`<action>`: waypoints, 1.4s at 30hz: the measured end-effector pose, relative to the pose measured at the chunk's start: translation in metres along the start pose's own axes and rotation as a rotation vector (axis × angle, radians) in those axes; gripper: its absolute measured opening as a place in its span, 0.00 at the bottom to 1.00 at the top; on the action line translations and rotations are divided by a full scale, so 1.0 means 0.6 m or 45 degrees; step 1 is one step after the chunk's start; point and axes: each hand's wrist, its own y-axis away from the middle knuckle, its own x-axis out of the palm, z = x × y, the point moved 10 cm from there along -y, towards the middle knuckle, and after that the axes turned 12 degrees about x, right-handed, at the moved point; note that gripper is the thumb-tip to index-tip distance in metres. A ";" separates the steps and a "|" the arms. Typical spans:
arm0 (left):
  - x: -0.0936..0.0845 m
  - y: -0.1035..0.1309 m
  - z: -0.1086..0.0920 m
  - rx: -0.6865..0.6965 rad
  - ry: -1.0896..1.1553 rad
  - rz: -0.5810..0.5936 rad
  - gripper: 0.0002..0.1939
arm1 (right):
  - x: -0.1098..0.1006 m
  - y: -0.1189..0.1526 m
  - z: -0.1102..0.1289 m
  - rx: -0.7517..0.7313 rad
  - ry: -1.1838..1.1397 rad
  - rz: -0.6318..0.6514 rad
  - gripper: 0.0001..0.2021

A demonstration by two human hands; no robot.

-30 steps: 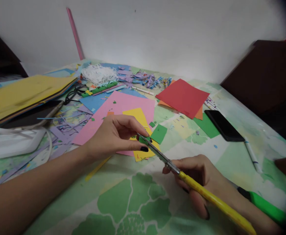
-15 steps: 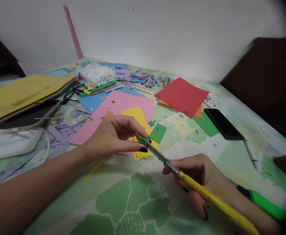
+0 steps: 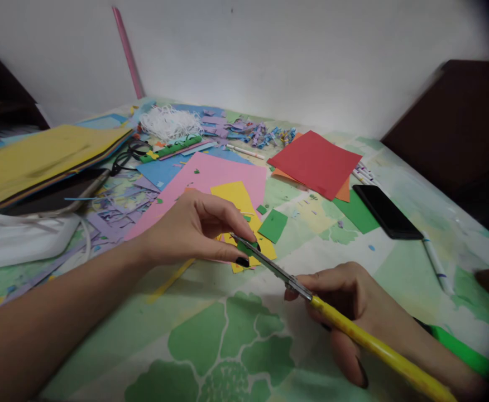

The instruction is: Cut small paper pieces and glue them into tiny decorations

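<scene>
Between the thumb and fingers of my left hand [image 3: 200, 231] is a small green paper piece [image 3: 248, 247], pinched above the yellow paper [image 3: 231, 195]. My right hand [image 3: 349, 307] grips scissors with a long yellow handle [image 3: 365, 338]. Their metal blades [image 3: 269, 263] look nearly closed and lie across the green piece, beside my left fingertips. Beyond my hands lie a pink sheet [image 3: 215, 170] and a green paper rectangle [image 3: 273, 225].
A red sheet [image 3: 315, 163] and a black phone [image 3: 387, 211] lie right of centre. Stacked yellow sheets [image 3: 47, 159], glasses [image 3: 123, 162], purple scraps [image 3: 119, 215] and white string [image 3: 169, 123] cover the left and back. A marker [image 3: 437, 262] lies at right.
The view has shifted slightly, moving the table items a little to the right. My left fingertips and the green piece are slightly lower, and the scissors remain at the paper.
</scene>
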 end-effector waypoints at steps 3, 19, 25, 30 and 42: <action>0.005 -0.001 -0.003 -0.002 0.011 0.054 0.20 | 0.006 0.001 0.003 0.019 -0.016 0.039 0.21; 0.030 0.025 0.060 -0.427 0.369 -0.303 0.05 | -0.014 0.012 0.031 -0.213 -0.125 -0.236 0.18; 0.014 0.023 0.043 -0.316 0.339 -0.458 0.04 | -0.016 0.015 0.042 -0.277 -0.106 -0.290 0.20; -0.002 0.022 0.037 -0.245 0.206 -0.511 0.04 | -0.021 0.018 0.047 -0.286 -0.017 -0.359 0.21; -0.025 0.026 0.034 -0.248 0.011 -0.554 0.02 | -0.026 0.018 0.041 -0.203 0.059 -0.394 0.13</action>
